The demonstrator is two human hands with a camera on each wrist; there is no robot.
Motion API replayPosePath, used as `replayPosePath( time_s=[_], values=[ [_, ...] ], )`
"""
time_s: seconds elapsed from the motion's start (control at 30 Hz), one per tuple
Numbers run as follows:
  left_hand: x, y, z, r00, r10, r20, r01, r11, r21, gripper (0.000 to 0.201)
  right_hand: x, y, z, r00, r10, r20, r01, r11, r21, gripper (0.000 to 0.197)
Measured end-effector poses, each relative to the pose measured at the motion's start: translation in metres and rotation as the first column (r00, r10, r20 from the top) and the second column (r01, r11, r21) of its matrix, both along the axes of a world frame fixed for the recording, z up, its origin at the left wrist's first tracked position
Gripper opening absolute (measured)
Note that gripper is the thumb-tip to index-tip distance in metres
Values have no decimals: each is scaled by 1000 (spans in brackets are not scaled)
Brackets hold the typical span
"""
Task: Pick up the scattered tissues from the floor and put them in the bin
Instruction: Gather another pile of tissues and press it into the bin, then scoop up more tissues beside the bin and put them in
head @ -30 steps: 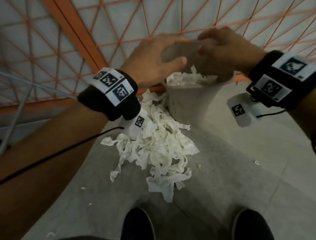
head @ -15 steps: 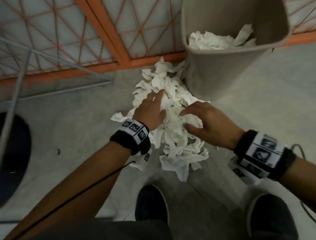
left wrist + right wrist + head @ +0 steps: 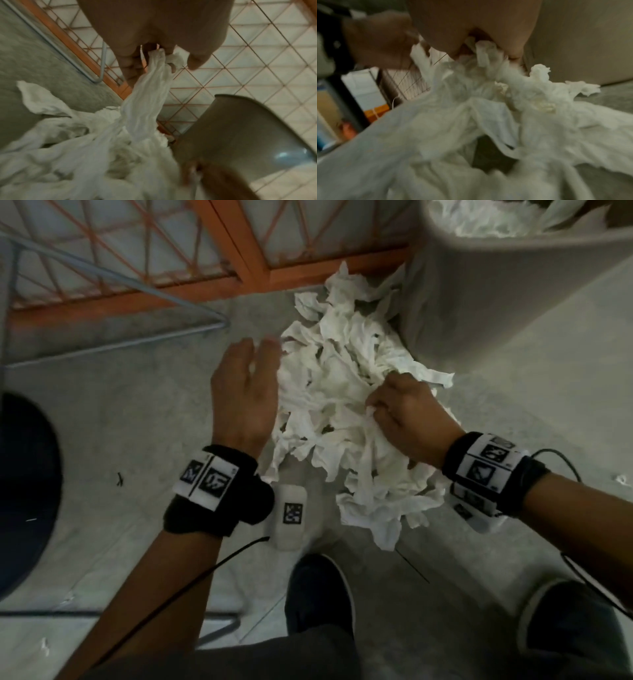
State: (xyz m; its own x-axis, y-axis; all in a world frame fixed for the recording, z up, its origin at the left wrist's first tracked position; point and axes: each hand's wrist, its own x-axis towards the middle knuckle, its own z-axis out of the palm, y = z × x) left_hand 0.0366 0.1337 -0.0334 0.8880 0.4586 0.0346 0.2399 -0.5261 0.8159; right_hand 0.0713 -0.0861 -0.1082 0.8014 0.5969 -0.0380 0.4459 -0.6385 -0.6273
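A heap of crumpled white tissues (image 3: pixel 346 405) lies on the grey floor against the beige bin (image 3: pixel 496 302), which holds more tissues (image 3: pixel 496 220). My left hand (image 3: pixel 246 385) is at the heap's left edge. In the left wrist view its fingers (image 3: pixel 130 66) pinch a long tissue strip (image 3: pixel 145 100) that stretches down to the heap. My right hand (image 3: pixel 400 412) is curled into the right side of the heap. The right wrist view shows that hand (image 3: pixel 481 44) gripping a bunch of tissues (image 3: pixel 489 56) next to the bin wall (image 3: pixel 583 40).
An orange-framed mesh panel (image 3: pixel 212 244) stands behind the heap and a thin metal rod frame (image 3: pixel 144 289) lies at the left. A dark round object (image 3: pixel 24 491) sits at far left. My two shoes (image 3: pixel 318 597) are just below the heap.
Both hands came down from the bin to the heap. The left hand slid to the heap's left edge and pinched a strip; the right hand's fingers curled into the tissues.
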Motion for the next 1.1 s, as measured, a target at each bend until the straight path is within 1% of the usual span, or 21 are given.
replayPosePath(
  time_s=[0.03,0.07,0.13,0.2,0.23,0.27,0.37,0.4,0.47,0.53,0.57,0.63,0.67,0.7,0.77,0.83,0.9,0.93,1.0,1.07,1.1],
  values=[
    [-7,0,-7,999,-3,-39,6,995,95,36,2,2,3,994,-68,-84,75,994,83,39],
    [-12,-3,-16,996,-15,-88,27,989,142,35,4,4,7,980,-136,-147,155,980,128,39],
    [-21,-10,-41,968,-103,-229,147,971,188,42,8,8,10,957,-233,-171,255,959,122,32],
    [-28,-14,-69,888,-202,-413,311,925,218,54,10,12,12,968,-227,-106,237,967,90,22],
    [-31,-15,-80,854,-228,-469,356,911,207,54,11,13,10,978,-191,-84,198,977,86,15],
    [-33,-15,-87,839,-238,-489,370,909,193,49,10,14,8,987,-143,-77,150,985,89,12],
    [-37,-15,-88,891,-228,-392,326,923,205,22,5,14,6,992,-35,-122,51,990,129,33],
    [-37,-14,-83,920,-205,-334,274,945,176,19,4,14,7,990,-11,-142,33,988,154,39],
    [-38,-9,-68,960,-166,-226,190,978,90,27,1,15,11,978,0,-208,37,984,172,42],
    [-40,-2,-51,983,-147,-109,148,989,7,36,1,17,13,968,-35,-247,56,996,76,37],
    [-42,3,-45,992,-111,-59,108,992,-57,36,2,18,14,970,-42,-238,39,999,-18,41],
    [-44,13,-35,999,34,-22,-38,981,-190,31,3,17,14,971,-28,-239,-25,976,-215,58],
    [-45,18,-33,994,105,-22,-107,970,-217,24,4,17,12,972,-19,-233,-48,959,-278,59],
    [-47,23,-30,987,155,-30,-158,964,-212,18,4,17,9,978,-5,-207,-61,948,-312,55],
    [-54,28,-30,981,190,-43,-194,972,-136,25,4,16,5,990,15,-142,-60,945,-320,42],
    [-61,32,-41,974,191,-119,-193,981,-3,33,4,17,2,996,16,-86,-39,960,-277,26],
    [-66,35,-63,955,171,-240,-146,982,118,37,3,17,-1,998,60,-37,-67,974,-215,21],
    [-67,35,-75,949,133,-286,-97,986,138,38,3,18,-2,995,100,-27,-103,978,-180,28],
    [-68,31,-91,927,14,-376,54,984,169,34,0,19,-2,977,207,-51,-213,964,-160,51],
    [-70,24,-99,897,-83,-434,177,968,181,36,-5,21,-4,942,318,-104,-334,908,-254,74],
    [-71,21,-103,890,-116,-441,217,958,186,41,-8,22,-7,924,360,-130,-383,871,-307,80]
  ],
)
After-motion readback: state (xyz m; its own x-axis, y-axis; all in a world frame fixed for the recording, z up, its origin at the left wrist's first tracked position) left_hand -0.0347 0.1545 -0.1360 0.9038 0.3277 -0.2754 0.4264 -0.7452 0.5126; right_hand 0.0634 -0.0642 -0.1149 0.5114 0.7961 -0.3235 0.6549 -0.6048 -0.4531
